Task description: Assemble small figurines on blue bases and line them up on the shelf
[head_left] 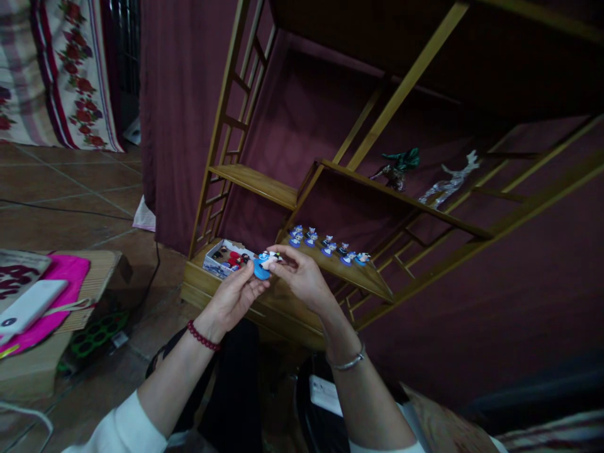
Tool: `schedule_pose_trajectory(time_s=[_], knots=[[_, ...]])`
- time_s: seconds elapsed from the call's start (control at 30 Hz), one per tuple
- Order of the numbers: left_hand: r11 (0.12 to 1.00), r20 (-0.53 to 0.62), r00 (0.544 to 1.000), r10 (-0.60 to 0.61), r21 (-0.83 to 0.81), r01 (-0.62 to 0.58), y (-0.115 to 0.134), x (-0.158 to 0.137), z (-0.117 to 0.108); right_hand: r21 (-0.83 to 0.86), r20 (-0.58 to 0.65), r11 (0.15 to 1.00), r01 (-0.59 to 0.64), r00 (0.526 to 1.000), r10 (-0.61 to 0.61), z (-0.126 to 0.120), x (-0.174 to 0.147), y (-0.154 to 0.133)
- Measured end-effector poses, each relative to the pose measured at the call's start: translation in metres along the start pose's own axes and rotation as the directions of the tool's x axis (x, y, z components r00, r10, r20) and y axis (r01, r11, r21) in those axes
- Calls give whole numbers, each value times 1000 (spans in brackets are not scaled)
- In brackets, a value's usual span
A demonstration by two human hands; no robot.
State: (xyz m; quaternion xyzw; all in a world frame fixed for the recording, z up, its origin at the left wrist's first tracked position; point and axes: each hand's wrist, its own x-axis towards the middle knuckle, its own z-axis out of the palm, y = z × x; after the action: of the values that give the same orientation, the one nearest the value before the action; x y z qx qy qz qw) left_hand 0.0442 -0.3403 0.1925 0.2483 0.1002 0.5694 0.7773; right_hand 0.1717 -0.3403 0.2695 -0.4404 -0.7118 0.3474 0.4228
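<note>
Both hands meet on a small figurine [262, 267] with a round blue base and a white, black and blue upper part. My left hand [234, 294] pinches the base between thumb and fingers. From the other side, my right hand [302, 277] grips the upper part. Just beyond my left hand stands a white open box [216, 267] holding red, black and other small pieces. Right of my hands, several similar figurines [329, 246] on purple-blue bases stand in rows on a wooden shelf board [363, 275].
The wooden shelf frame [214, 145] has uprights and boards at several heights. A clear deer-shaped ornament [450, 180] and a dark green-topped ornament [399, 168] stand on a higher board. At left, a cardboard box [101, 277] carries a pink sheet [78, 277] and a white device [35, 305].
</note>
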Motion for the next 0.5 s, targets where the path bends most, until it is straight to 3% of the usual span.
schedule_pose_trajectory(time_s=[0.5], knots=[[998, -39, 998, -53, -19, 52, 0, -7, 1, -35, 77, 999, -14, 997, 16, -3, 2, 2]])
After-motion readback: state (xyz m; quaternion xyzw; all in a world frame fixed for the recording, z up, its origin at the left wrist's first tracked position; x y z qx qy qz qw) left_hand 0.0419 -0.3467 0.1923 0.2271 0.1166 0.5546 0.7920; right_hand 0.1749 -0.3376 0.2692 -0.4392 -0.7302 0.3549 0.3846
